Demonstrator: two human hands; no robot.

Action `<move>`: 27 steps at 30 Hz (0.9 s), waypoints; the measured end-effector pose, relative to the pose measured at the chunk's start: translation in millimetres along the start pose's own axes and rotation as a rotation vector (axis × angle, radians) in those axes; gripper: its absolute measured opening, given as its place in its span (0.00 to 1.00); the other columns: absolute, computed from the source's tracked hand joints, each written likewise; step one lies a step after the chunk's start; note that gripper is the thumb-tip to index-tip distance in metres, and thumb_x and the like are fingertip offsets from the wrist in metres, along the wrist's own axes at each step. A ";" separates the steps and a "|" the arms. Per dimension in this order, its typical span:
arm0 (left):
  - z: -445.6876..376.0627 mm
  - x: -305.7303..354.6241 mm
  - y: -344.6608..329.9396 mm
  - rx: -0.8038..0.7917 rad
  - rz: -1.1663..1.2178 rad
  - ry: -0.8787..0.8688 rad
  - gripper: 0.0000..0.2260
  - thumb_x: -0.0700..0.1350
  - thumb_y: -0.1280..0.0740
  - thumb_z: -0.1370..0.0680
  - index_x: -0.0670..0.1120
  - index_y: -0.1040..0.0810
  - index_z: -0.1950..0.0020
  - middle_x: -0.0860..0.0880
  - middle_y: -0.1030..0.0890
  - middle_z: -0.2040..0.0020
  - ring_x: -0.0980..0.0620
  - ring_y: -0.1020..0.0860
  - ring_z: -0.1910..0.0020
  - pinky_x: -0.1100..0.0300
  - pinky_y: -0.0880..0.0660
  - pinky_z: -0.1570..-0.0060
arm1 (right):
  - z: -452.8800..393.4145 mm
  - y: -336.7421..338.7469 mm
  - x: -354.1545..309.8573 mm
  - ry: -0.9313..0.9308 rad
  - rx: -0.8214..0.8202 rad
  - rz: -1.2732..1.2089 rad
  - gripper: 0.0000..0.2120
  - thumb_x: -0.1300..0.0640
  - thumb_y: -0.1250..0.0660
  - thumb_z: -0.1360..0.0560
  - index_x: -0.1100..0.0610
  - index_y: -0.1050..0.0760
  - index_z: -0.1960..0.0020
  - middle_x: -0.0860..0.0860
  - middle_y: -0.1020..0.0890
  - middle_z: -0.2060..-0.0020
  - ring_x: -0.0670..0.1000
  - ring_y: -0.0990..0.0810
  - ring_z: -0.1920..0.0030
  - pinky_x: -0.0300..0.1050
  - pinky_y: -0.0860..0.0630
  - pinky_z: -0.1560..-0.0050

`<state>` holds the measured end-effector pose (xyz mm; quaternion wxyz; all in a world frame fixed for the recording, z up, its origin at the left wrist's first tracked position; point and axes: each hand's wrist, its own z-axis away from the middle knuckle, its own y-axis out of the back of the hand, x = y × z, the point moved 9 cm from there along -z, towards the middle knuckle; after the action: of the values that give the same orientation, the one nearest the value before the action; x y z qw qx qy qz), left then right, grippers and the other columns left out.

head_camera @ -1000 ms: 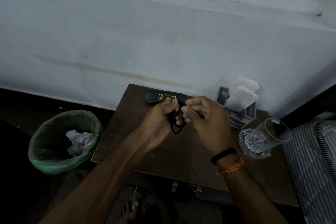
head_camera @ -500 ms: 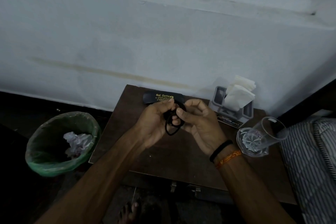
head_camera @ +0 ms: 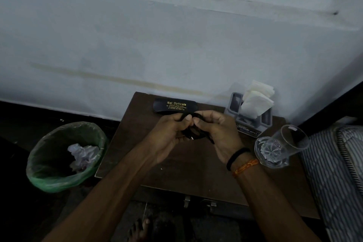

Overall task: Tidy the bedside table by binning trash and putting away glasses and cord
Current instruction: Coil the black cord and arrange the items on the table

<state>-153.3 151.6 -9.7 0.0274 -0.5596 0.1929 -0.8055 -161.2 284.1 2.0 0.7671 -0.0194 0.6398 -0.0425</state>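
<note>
cord (head_camera: 193, 136) now bunched tighter; two hands, left hand (head_camera: 170, 137) and right hand (head_camera: 218, 133), both grip it.

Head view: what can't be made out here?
- Black cord: mostly hidden inside left hand and right hand; its full length is unreadable.
- Glasses case: contents unseen; small print under the logo too tiny.
- Bin: bottom too dark beneath the crumpled paper.
- Table: near edge hidden by forearms.

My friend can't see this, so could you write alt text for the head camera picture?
Two hands, left and right, bundle a black cord above a brown bedside table. A black glasses case lies behind them, a drinking glass to the right, a green-lined bin on the floor.
</note>
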 end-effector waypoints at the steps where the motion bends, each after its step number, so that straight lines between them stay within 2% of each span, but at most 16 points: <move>1: 0.5 -2.5 1.1 0.006 0.011 0.027 0.09 0.43 0.35 0.20 0.42 0.18 0.45 0.44 0.17 0.51 0.48 0.20 0.53 0.56 0.24 0.53 | 0.4 1.7 -2.2 0.034 0.031 0.033 0.09 0.68 0.27 0.29 0.65 0.18 0.49 0.60 0.14 0.54 0.56 0.16 0.54 0.52 0.19 0.48; 5: 0.7 -5.6 0.7 0.009 0.116 0.088 0.06 0.43 0.31 0.24 0.43 0.16 0.51 0.47 0.16 0.55 0.51 0.20 0.56 0.59 0.24 0.55 | 0.1 9.5 -8.9 0.163 0.165 0.213 0.06 0.62 0.26 0.28 0.57 0.17 0.52 0.51 0.14 0.58 0.50 0.15 0.55 0.46 0.18 0.51; 9: 1.0 -7.3 -2.6 0.019 0.169 0.093 0.06 0.44 0.29 0.26 0.44 0.16 0.52 0.49 0.16 0.54 0.55 0.19 0.58 0.62 0.22 0.57 | 7.3 3.6 -22.4 0.368 0.251 0.526 0.05 0.59 0.30 0.24 0.52 0.19 0.50 0.48 0.18 0.54 0.44 0.19 0.53 0.35 0.24 0.53; 15: 0.4 -6.5 -6.0 -0.004 0.206 0.076 0.07 0.45 0.28 0.29 0.45 0.15 0.53 0.49 0.16 0.55 0.56 0.19 0.59 0.63 0.23 0.59 | 7.8 3.6 -24.8 0.354 0.250 0.527 0.06 0.59 0.33 0.23 0.53 0.20 0.47 0.48 0.18 0.53 0.44 0.20 0.51 0.32 0.26 0.53; 18: -0.2 -1.4 -6.6 -0.004 0.146 0.021 0.09 0.45 0.28 0.29 0.44 0.15 0.52 0.48 0.15 0.53 0.54 0.17 0.55 0.62 0.21 0.58 | 6.2 3.3 -25.1 0.327 0.190 0.535 0.05 0.59 0.34 0.22 0.52 0.20 0.52 0.45 0.17 0.58 0.36 0.21 0.56 0.25 0.30 0.59; 20: 0.1 3.0 -6.0 -0.001 0.101 -0.024 0.10 0.44 0.28 0.28 0.41 0.16 0.49 0.45 0.15 0.51 0.51 0.16 0.52 0.61 0.20 0.56 | 5.9 2.9 -26.2 0.325 0.147 0.529 0.06 0.59 0.35 0.21 0.52 0.20 0.52 0.44 0.18 0.60 0.34 0.22 0.59 0.24 0.30 0.61; 23: 0.1 8.3 -6.4 -0.019 0.034 -0.088 0.13 0.44 0.30 0.26 0.36 0.18 0.46 0.40 0.16 0.49 0.49 0.17 0.52 0.60 0.20 0.56 | 2.4 4.6 -21.8 0.296 0.123 0.530 0.08 0.56 0.37 0.19 0.53 0.19 0.50 0.45 0.17 0.60 0.37 0.21 0.58 0.27 0.27 0.60; 25: -3.5 7.9 -1.8 0.009 0.028 -0.096 0.14 0.44 0.32 0.23 0.33 0.19 0.46 0.39 0.17 0.52 0.50 0.18 0.56 0.60 0.20 0.58 | -1.0 7.2 -15.6 0.257 0.128 0.440 0.09 0.54 0.38 0.19 0.53 0.19 0.50 0.47 0.17 0.59 0.43 0.19 0.57 0.40 0.23 0.57; 26: -5.7 7.6 2.1 0.034 0.045 -0.093 0.15 0.44 0.33 0.22 0.32 0.20 0.47 0.39 0.18 0.53 0.50 0.19 0.58 0.60 0.19 0.58 | -1.5 9.0 -14.0 0.239 0.140 0.389 0.10 0.53 0.38 0.19 0.53 0.19 0.50 0.47 0.17 0.59 0.46 0.19 0.57 0.45 0.22 0.58; 27: -7.7 7.4 6.3 0.056 0.063 -0.090 0.15 0.43 0.34 0.21 0.30 0.20 0.47 0.38 0.19 0.55 0.50 0.19 0.58 0.60 0.19 0.59 | -0.9 10.9 -14.4 0.227 0.154 0.352 0.10 0.53 0.39 0.18 0.53 0.19 0.50 0.47 0.17 0.59 0.48 0.19 0.59 0.46 0.23 0.63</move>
<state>-164.1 146.0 -7.6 0.0769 -0.5879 0.1866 -0.7834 -164.2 296.3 15.1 0.6848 0.1562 0.7106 0.0414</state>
